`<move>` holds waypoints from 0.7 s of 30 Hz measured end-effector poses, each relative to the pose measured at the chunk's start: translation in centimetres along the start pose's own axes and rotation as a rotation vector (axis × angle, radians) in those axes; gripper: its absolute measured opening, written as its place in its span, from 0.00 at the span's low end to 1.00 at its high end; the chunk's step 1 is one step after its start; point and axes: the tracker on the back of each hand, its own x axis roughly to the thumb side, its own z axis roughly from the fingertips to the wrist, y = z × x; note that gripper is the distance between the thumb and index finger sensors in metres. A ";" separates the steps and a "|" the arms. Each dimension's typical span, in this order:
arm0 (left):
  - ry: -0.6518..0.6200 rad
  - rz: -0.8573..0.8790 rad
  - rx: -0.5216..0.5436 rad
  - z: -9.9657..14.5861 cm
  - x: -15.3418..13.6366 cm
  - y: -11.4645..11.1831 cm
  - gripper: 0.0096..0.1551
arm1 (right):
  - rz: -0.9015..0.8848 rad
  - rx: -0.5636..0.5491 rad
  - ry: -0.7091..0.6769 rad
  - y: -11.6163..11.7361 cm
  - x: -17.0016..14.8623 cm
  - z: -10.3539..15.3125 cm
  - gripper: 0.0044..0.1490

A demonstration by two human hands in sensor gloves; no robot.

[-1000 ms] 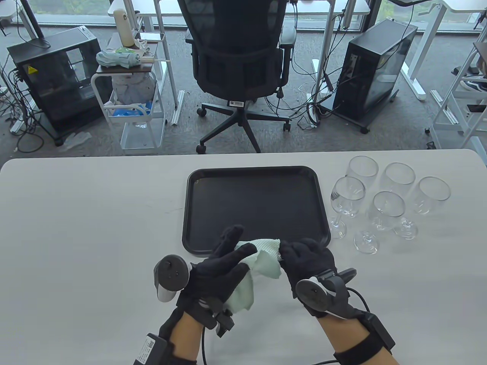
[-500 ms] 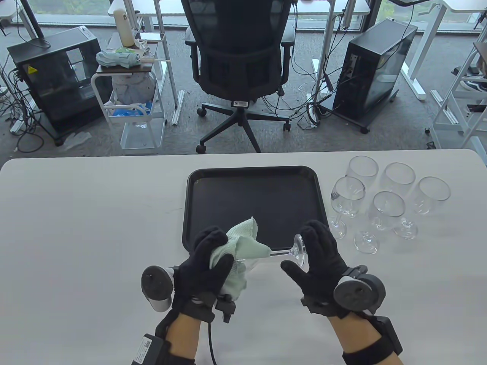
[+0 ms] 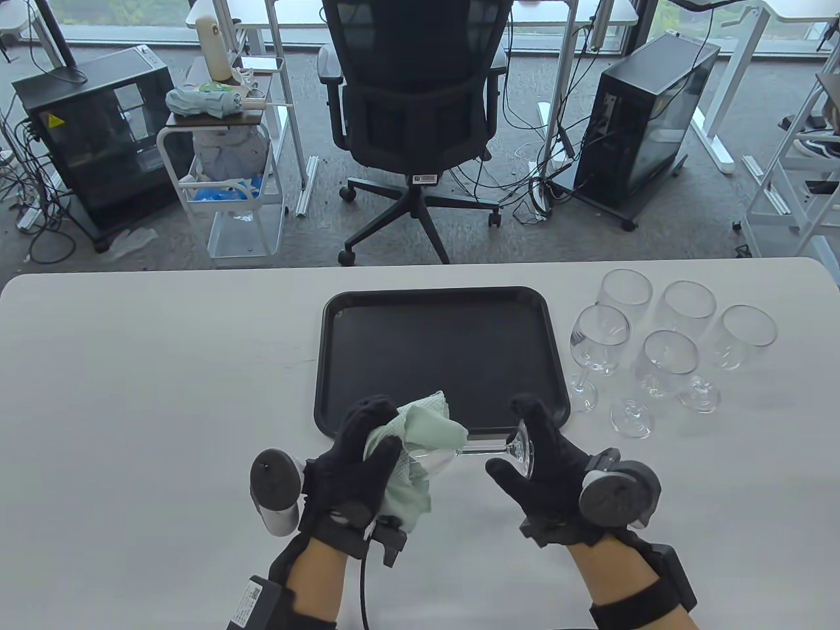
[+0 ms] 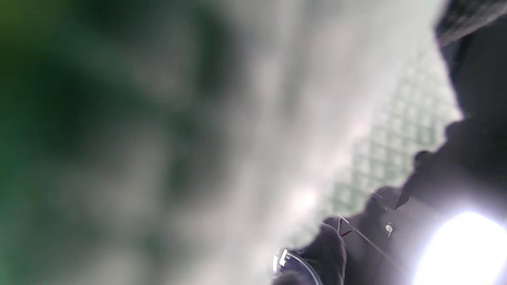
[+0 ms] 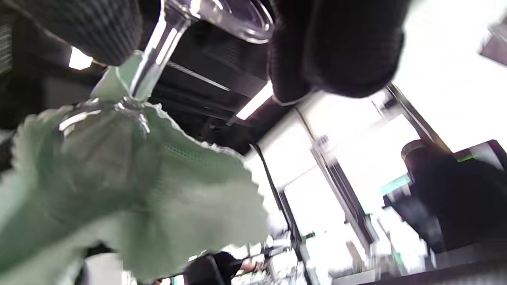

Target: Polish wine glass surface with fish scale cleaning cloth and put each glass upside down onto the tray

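Note:
A wine glass lies on its side in the air over the table's front, just before the black tray. My left hand grips its bowl through the pale green scaled cloth. My right hand holds the round foot, thumb below and fingers above. In the right wrist view the stem runs down into the cloth. The left wrist view is filled by blurred cloth. The tray holds nothing.
Several upright wine glasses stand in a cluster on the table right of the tray. A black office chair sits beyond the far table edge, with computer towers and a white cart on the floor behind.
A second ago both hands were bunched together around the cloth. The right hand has since slid out to the glass's foot, baring the stem, and the left hand has turned with the cloth on the bowl.

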 end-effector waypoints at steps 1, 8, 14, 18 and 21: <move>0.004 0.006 -0.003 0.0 0.0 -0.3 0.38 | -0.043 -0.026 0.015 -0.2 0.0 0.0 0.61; -0.148 -0.169 0.044 0.2 0.7 -0.8 0.37 | -0.613 0.134 0.475 0.9 -1.7 0.6 0.49; -0.023 -0.008 0.000 0.1 0.2 -0.4 0.36 | -0.027 -0.008 -0.007 -0.9 0.6 0.2 0.61; -0.054 -0.065 0.008 0.2 1.0 -0.6 0.37 | -0.309 -0.004 0.198 -0.1 -0.1 0.4 0.49; -0.160 -0.171 0.017 0.2 1.6 -0.8 0.37 | -0.557 0.095 0.491 0.9 -1.4 0.6 0.49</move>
